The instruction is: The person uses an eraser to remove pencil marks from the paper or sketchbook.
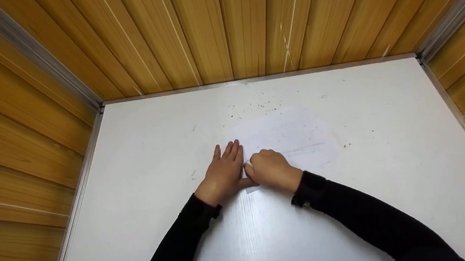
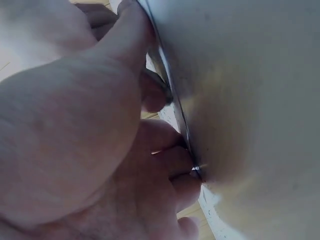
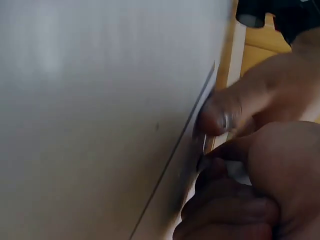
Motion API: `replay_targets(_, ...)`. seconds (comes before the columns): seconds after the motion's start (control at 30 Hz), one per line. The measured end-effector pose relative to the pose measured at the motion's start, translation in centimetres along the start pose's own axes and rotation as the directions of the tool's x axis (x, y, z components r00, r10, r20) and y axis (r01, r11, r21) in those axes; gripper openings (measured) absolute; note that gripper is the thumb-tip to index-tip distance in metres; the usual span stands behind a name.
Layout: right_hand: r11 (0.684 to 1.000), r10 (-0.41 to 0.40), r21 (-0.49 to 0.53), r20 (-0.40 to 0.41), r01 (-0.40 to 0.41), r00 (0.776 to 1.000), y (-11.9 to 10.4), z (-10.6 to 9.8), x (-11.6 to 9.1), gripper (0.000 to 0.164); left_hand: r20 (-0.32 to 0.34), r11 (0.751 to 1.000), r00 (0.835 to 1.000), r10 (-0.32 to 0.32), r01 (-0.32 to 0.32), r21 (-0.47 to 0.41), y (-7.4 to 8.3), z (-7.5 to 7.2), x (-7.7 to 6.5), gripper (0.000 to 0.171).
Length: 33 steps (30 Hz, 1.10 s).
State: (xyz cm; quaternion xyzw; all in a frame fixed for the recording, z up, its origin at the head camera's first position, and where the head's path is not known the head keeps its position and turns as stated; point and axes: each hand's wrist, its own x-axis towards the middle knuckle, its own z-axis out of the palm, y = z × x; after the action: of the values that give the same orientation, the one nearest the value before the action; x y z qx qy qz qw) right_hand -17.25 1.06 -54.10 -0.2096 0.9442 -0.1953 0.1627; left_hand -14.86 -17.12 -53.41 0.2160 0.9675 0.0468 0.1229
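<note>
A sheet of white paper (image 1: pixel 300 131) lies on the white table, with faint grey streaks and dark specks on it. My left hand (image 1: pixel 224 171) rests flat along the paper's left side, fingers straight and pointing away, thumb stretched right across the paper near its lower corner. Just right of it, my right hand (image 1: pixel 271 167) is curled and pinches a small white eraser (image 3: pixel 237 171), mostly hidden by the fingers. That hand works low over the paper, close beside the left thumb (image 3: pixel 217 117). The paper's edge shows as a thin line in the right wrist view.
Dark crumbs (image 1: pixel 262 104) are scattered on the table (image 1: pixel 154 154) beyond the paper, with more specks to its right. Wood-patterned walls (image 1: pixel 244 28) stand behind the table and along both sides, meeting it at metal edging.
</note>
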Motion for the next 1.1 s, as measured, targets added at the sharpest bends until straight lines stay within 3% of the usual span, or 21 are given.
replay_targets(0.1, 0.999, 0.043, -0.002, -0.037, -0.043, 0.998, 2.8, -0.9, -0.7, 0.046, 0.030, 1.000, 0.999, -0.024, 0.024, 0.013, 0.3, 0.0, 0.2, 0.122)
replay_targets(0.2, 0.994, 0.107, 0.036, -0.046, -0.106, 0.993, 6.9, -2.7, -1.9, 0.051, 0.061, 0.998, 0.997, -0.051, 0.049, 0.031, 0.3, -0.2, 0.3, 0.123)
replay_targets(0.37, 0.965, 0.255, 0.068, -0.030, -0.252, 0.967, 14.1, -6.2, -4.7, 0.061, 0.075, 0.998, 0.995, -0.059, 0.056, 0.031, 0.3, -0.2, 0.3, 0.123)
replay_targets(0.43, 0.956, 0.290, 0.057, -0.016, -0.289, 0.957, 16.0, -7.3, -5.5, 0.062, 0.075, 0.998, 0.996, -0.054, 0.052, 0.033, 0.3, -0.2, 0.3, 0.122)
replay_targets(0.53, 0.954, 0.299, 0.043, -0.009, -0.298, 0.954, 17.2, -8.0, -6.0, 0.058, 0.070, 0.998, 0.997, -0.045, 0.042, 0.037, 0.4, -0.2, 0.3, 0.122)
replay_targets(0.63, 0.956, 0.290, 0.046, -0.036, -0.289, 0.956, 16.7, -8.0, -6.1, 0.054, 0.074, 0.999, 0.997, -0.033, 0.032, 0.021, 0.6, -0.1, 0.4, 0.122)
replay_targets(0.77, 0.963, 0.261, 0.085, -0.046, -0.256, 0.964, 13.9, -7.0, -5.7, 0.055, 0.085, 1.000, 0.996, -0.030, 0.029, 0.013, 0.6, -0.1, 0.3, 0.122)
replay_targets(0.93, 0.980, 0.160, 0.118, -0.006, -0.158, 0.987, 7.9, -4.7, -4.0, 0.049, 0.076, 0.999, 0.996, -0.042, 0.040, 0.025, 0.5, -0.3, 0.2, 0.122)
replay_targets(1.1, 0.998, 0.033, 0.046, 0.000, -0.032, 0.999, 2.0, -1.7, -1.7, 0.044, 0.026, 1.000, 1.000, -0.013, 0.013, -0.006, 0.3, -0.2, 0.1, 0.121)
